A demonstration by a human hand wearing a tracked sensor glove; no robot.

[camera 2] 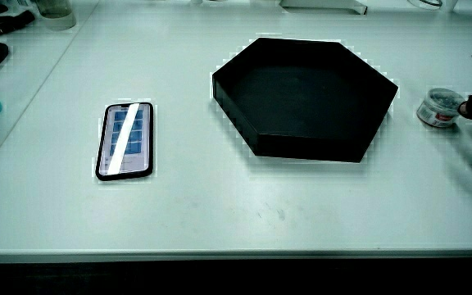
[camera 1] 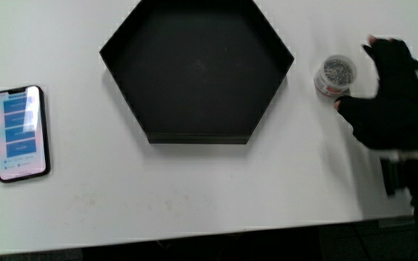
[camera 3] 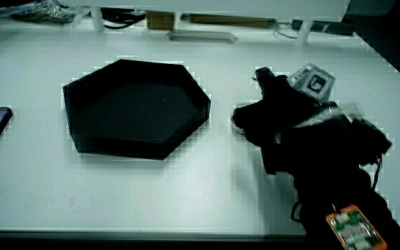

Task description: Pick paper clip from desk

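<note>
small round tub point(camera 1: 335, 75) of paper clips upright on table point(camera 1: 194, 196), open mouth up; round, so no long axis; single clips too small to tell. tub between thumb point(camera 1: 348, 106) and forefinger point(camera 1: 384, 49), just beside black hexagonal tray point(camera 1: 194, 72). hand point(camera 1: 394, 94) beside tub, fingers spread, holding nothing, thumb tip about touching tub base. patterned cube point(camera 3: 311, 80) on hand's back. phone point(camera 1: 21, 133) face up, well apart from fingers.

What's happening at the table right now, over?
Hand beside the small round tub of paper clips, fingers spread, holding nothing. Tub upright beside the black tray. Nothing between hand and tub.
</note>
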